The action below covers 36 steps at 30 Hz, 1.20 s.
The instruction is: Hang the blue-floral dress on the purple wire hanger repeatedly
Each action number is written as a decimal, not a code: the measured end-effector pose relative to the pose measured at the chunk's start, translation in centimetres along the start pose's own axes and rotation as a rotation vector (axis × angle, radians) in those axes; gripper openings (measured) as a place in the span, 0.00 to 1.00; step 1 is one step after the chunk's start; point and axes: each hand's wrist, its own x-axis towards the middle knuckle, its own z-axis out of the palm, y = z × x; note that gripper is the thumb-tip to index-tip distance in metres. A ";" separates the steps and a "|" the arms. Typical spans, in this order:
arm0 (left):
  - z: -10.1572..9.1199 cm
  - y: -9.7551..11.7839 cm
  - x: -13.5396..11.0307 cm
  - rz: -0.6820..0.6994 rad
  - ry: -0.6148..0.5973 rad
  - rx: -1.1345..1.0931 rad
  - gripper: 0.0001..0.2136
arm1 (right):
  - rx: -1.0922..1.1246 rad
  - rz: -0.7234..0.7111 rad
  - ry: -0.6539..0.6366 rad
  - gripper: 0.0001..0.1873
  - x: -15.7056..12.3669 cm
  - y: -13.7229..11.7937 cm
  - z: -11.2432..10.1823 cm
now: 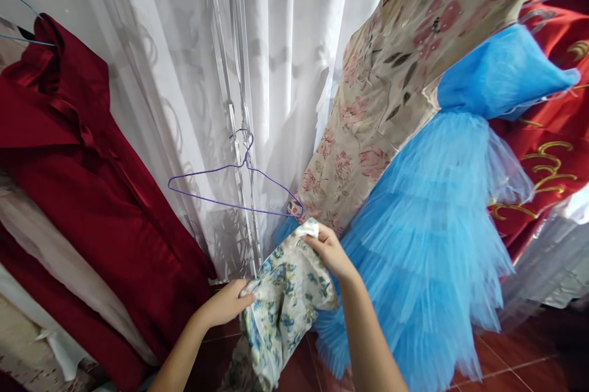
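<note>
Both my hands hold up a white garment with a blue and green flower print. My left hand pinches its left top edge, fingers closed. My right hand grips its right top corner, just below the right end of an empty purple wire hanger. The hanger hangs in front of a white sheer curtain. The garment droops between my hands toward the floor.
A dark red dress hangs at the left over pale fabrics. At the right hang a beige floral dress, a blue tulle dress and a red garment with gold embroidery. Red floor tiles lie below.
</note>
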 end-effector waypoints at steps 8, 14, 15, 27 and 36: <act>-7.7 4.8 -1.1 0.260 0.403 0.074 0.13 | -0.029 -0.081 0.020 0.14 12.0 -4.6 -0.5; -15.4 3.8 -2.1 0.244 0.499 0.480 0.13 | 0.040 0.059 -0.214 0.16 14.4 -5.2 3.1; -16.6 3.1 -2.1 0.231 0.490 0.566 0.12 | 0.062 0.083 -0.238 0.16 14.4 -5.5 3.1; -25.7 5.4 4.1 0.292 0.791 0.612 0.11 | 0.087 0.301 -0.244 0.10 15.2 -8.2 2.6; -24.8 6.4 7.0 0.371 0.936 0.326 0.19 | 0.025 0.211 -0.073 0.21 11.7 -4.3 0.6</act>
